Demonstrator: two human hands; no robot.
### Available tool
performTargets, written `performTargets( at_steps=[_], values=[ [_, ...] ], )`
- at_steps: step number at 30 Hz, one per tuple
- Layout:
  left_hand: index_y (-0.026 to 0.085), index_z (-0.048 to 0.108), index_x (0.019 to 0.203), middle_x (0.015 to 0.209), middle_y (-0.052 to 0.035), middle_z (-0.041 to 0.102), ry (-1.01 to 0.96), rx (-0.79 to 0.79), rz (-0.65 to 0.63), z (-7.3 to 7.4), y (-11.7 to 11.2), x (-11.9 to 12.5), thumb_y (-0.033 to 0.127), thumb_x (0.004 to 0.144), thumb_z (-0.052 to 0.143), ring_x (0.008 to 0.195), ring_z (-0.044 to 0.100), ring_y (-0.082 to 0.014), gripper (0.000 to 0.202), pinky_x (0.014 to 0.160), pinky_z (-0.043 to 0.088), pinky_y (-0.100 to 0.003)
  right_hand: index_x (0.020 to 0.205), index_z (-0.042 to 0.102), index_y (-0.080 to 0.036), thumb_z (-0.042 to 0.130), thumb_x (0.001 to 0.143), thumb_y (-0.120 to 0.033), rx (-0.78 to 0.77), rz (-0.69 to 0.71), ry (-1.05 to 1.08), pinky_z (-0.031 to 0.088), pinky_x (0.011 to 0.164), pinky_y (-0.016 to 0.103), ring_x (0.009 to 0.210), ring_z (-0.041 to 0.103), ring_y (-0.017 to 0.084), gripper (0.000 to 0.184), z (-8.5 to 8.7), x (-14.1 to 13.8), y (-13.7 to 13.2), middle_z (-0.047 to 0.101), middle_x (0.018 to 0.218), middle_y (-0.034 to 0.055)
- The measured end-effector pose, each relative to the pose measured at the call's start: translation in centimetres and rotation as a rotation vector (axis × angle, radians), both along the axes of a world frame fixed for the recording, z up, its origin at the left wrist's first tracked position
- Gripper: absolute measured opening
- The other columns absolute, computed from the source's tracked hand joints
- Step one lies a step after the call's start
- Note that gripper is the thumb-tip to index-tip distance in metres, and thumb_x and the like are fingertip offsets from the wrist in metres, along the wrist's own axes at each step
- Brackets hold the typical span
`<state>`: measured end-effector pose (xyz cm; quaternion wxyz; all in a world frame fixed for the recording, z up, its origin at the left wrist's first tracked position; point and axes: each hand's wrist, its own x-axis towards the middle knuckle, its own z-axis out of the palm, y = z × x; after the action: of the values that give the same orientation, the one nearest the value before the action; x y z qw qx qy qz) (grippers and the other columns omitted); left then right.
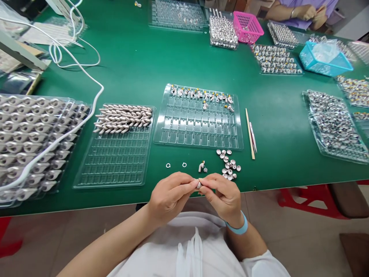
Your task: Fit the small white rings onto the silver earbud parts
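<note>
My left hand (173, 194) and my right hand (223, 196) meet at the table's near edge, fingertips pinched on one small silvery cap (198, 185). Fingers hide much of it. Just beyond lies a small beige part with a yellow tip and a round disc (201, 167). Two white rings (184, 164) rest to its left. Several loose round silver caps (227, 165) are scattered past my right hand. Farther back, a clear tray (198, 132) carries several small parts with yellow bits in its far rows.
Left of centre sits a tray of beige parts (123, 117); stacked trays of larger shells (29, 146) are far left under a white cable (98, 94). Tweezers (253, 137) and a wooden stick (250, 134) lie right. Pink (248, 27) and blue baskets (325, 59) stand farther back, near another person's hands (311, 13).
</note>
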<state>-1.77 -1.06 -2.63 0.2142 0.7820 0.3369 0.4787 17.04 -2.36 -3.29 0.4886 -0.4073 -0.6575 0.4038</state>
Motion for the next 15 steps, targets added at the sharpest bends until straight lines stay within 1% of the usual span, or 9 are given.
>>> performTargets(
  at_steps=[3,6,12,15],
  values=[
    [0.015,0.066,0.104,0.084,-0.0067,0.073,0.019,0.016,-0.003,0.16,0.01,-0.1,0.004,0.088,0.06,0.077,0.069,-0.0142,0.02,0.071,0.059,-0.027,0.111,0.072,-0.028,0.066,0.085,-0.007,-0.058,0.028,0.031,0.058,0.066,0.028,0.079,0.068,0.016,0.034,-0.09,0.16,0.02,0.072,0.088,0.0044],
    [0.015,0.066,0.102,0.085,-0.0068,0.073,0.028,0.024,-0.013,0.15,-0.03,-0.2,0.004,0.088,0.06,0.078,0.069,-0.0142,0.019,0.071,0.059,-0.027,0.112,0.072,-0.029,0.065,0.085,-0.007,-0.084,0.046,0.045,0.057,0.067,0.028,0.08,0.068,0.016,0.035,-0.18,0.29,0.01,0.071,0.089,0.0042],
    [0.013,0.066,0.103,0.086,-0.0087,0.073,0.038,0.043,-0.031,-0.08,-0.09,-0.33,0.001,0.087,0.059,0.079,0.068,-0.0154,0.022,0.073,0.059,-0.029,0.114,0.071,-0.03,0.065,0.084,-0.005,-0.067,0.052,0.037,0.058,0.069,0.028,0.084,0.068,0.016,0.039,-0.2,0.37,-0.13,0.071,0.093,0.0041],
    [0.015,0.066,0.103,0.087,-0.0082,0.073,0.037,0.019,-0.03,-0.05,-0.15,-0.3,0.003,0.088,0.058,0.079,0.068,-0.0152,0.021,0.072,0.058,-0.029,0.115,0.071,-0.029,0.065,0.084,-0.005,-0.058,0.047,0.041,0.058,0.068,0.028,0.083,0.068,0.016,0.039,-0.18,0.29,-0.17,0.072,0.093,0.0045]
  ],
)
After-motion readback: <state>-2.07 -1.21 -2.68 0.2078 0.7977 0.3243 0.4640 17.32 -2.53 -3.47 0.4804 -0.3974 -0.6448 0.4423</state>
